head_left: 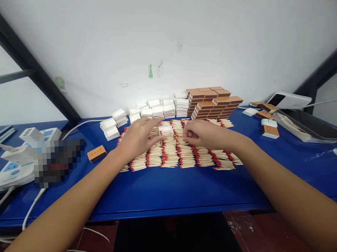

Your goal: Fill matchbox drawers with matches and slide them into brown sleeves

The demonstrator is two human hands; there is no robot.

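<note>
A small white matchbox tray (pixel 165 129) lies over the matches in the middle. My left hand (pixel 140 134) grips its left end, the thumb on the near side and the fingers on the far side. To the right of the tray, my right hand (pixel 199 133) is closed, fingertips pressed together and curled; whatever may be in them is hidden. Under and around both hands, rows of red-tipped matches (pixel 170 153) cover the middle of the blue table (pixel 172 190). Behind my left hand stand stacks of white trays (pixel 157 110).
Brown matchboxes (pixel 209 103) are piled against the wall at the back right. One orange matchbox (pixel 96 153) lies at left, near white power strips (pixel 17 169) with cables. More boxes (pixel 268 108) and a white device (pixel 289 99) sit at far right.
</note>
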